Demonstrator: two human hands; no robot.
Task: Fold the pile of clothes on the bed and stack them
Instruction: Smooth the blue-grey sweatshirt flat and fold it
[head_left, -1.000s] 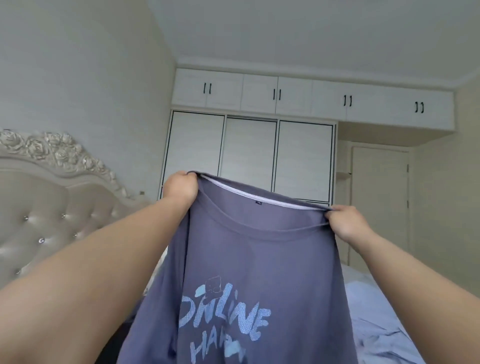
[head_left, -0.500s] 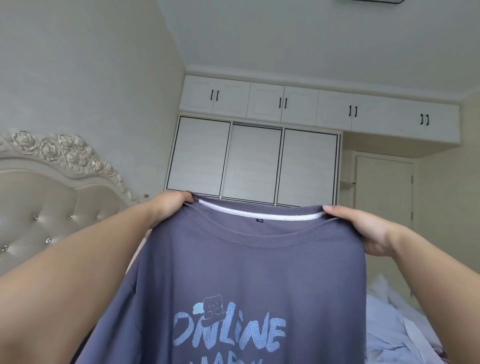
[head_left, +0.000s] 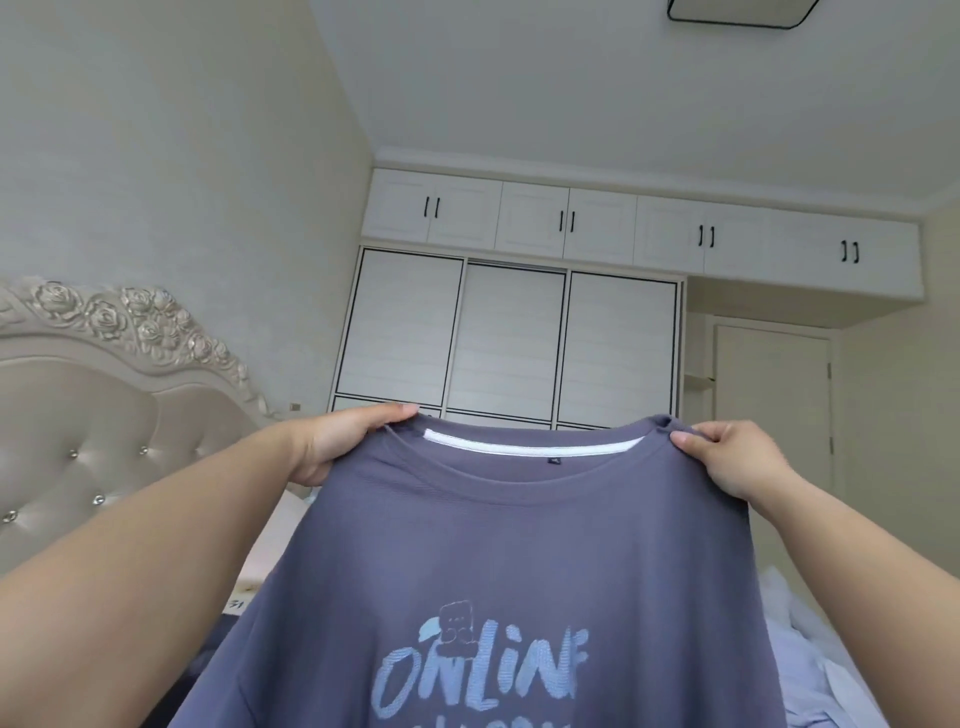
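Note:
A purple-grey T-shirt (head_left: 524, 551) with a light blue "ONLINE" print and a small bear hangs upright in front of me, its printed side facing me. My left hand (head_left: 337, 441) pinches its left shoulder beside the white-lined collar. At the other shoulder, my right hand (head_left: 737, 457) pinches the cloth. The shirt is stretched flat between both hands at chest height. Its lower part runs out of the frame. The pile of clothes is mostly hidden behind the shirt.
Crumpled light blue cloth (head_left: 815, 660) lies on the bed at the lower right. A tufted cream headboard (head_left: 104, 426) stands at the left. White wardrobes (head_left: 509, 338) and a door (head_left: 774, 415) fill the far wall.
The view has tilted upward, showing more ceiling. Both hands have shifted grip outward along the shoulders, and the shirt now hangs wider and flatter.

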